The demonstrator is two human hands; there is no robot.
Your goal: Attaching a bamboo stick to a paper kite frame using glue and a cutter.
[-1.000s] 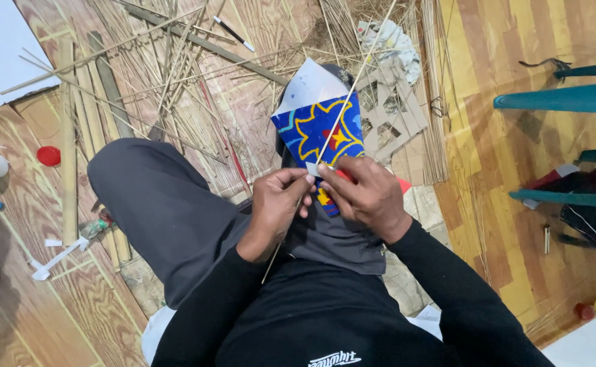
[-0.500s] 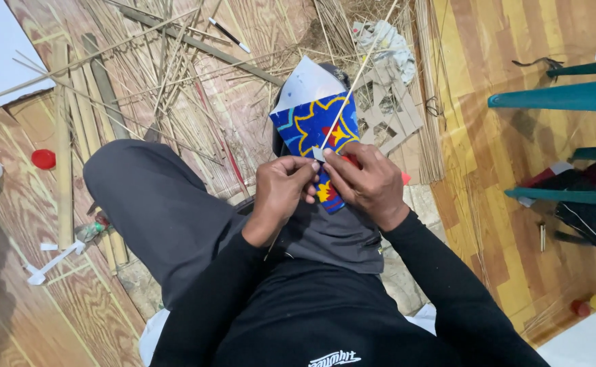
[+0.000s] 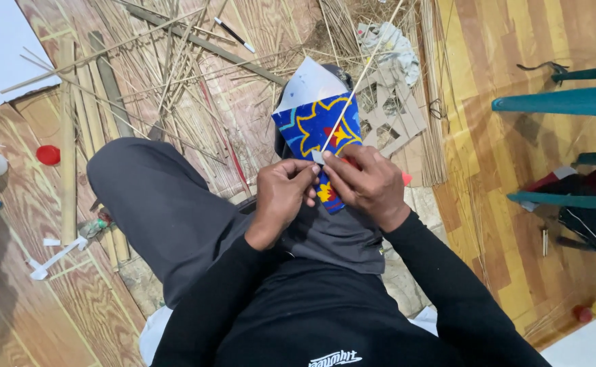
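Wood floor (image 3: 515,102) is covered with sticks. Blue paper (image 3: 315,126) over the lap is pinched by left hand (image 3: 281,197) and right hand (image 3: 366,183); if pulled hard, thin stick (image 3: 359,81) could be snapped.

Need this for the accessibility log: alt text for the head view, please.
Seen from above, a seated person's left hand and right hand pinch a small white piece against a thin stick on a blue, yellow and red patterned paper. Bamboo strips and straw litter the wooden floor beyond.
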